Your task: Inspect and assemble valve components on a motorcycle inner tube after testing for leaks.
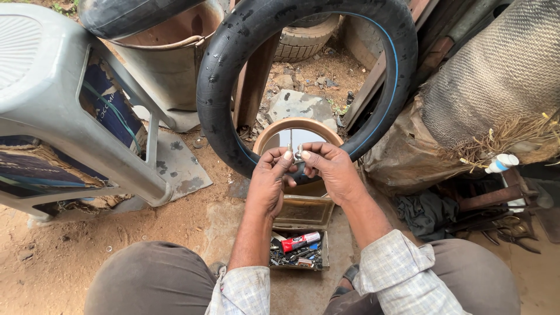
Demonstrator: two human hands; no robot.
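— What's around the hands?

— A grey plastic stool (52, 111) to the left, a round water basin (274, 131) just behind, an open tool tin (298, 248) between the knees.

— And the grip?

— Left hand (269, 184) and right hand (332, 169) both pinch the valve stem (297, 153) at the bottom of the upright black inner tube (233, 46), fingertips closed on it.

Both hands (303, 169) work at the bottom of the inner tube (303, 76). Grey chair (64, 111) blocks 9 o'clock; sack-wrapped bundle (496, 87) crowds 3 o'clock. Metal bowl (274, 131) sits just beyond at 12. Open tool box (300, 233) lies at 6, between the knees. Bare dirt at 7 o'clock leaves passage.
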